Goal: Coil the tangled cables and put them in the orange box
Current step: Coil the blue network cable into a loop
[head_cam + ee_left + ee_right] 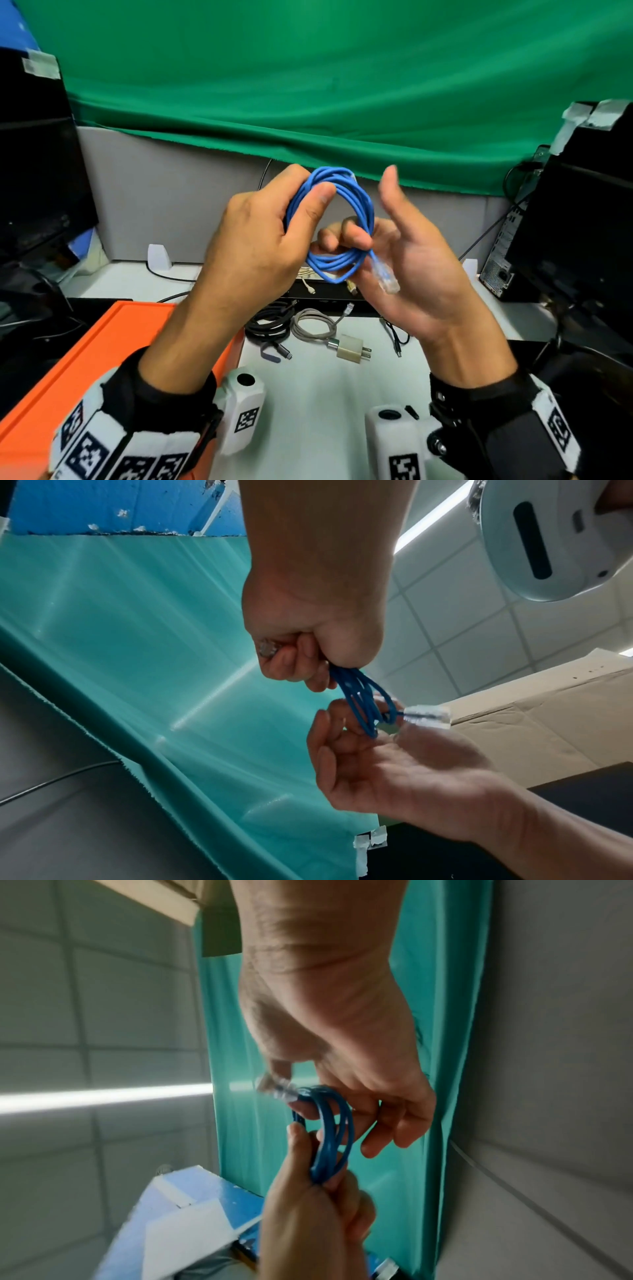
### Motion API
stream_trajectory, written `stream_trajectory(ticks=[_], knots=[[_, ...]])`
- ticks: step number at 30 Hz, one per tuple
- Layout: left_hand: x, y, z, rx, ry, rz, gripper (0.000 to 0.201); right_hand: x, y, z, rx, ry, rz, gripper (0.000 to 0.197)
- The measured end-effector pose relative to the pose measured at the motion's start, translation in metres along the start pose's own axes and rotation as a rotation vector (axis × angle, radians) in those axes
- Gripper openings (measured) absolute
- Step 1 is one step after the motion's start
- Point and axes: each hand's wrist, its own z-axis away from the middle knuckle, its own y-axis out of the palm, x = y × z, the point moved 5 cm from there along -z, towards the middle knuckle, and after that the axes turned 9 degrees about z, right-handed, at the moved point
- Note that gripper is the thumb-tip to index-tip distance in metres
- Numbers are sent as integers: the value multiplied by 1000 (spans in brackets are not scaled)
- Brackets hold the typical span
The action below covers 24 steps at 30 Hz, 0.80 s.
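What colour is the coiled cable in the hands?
Blue coiled network cable, clearest in the head view.

I can't see the orange box (102, 342) whole: my left arm and the frame edge cut it off.

Black wristbands (178, 387) carry white camera housings (244, 411) and black-and-white square-patterned marker tags (558, 426).

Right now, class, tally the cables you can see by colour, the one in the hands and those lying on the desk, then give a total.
Blue: 1, the blue cable, coiled, left hand holding it, right hand with a grip near its plug end.
Black: 1, the black cable on the desk.
Grey: 1, the grey cable with a white charger.
Total: 3. More beyond are too hidden to count.
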Motion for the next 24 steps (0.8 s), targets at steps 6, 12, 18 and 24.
stream_trajectory(ticks=[6,12,18,24], knots=[[2,3,-1,24,-7,7,34,3,-18,3,-147,-109,569,43],[5,6,-1,78,-76,237,12,14,-12,15,-82,-94,481,34],[-1,13,6,381,50,315,56,24,-23,17,-147,-130,595,41],[4,17,5,342,115,223,27,24,-23,16,-169,-137,623,41]])
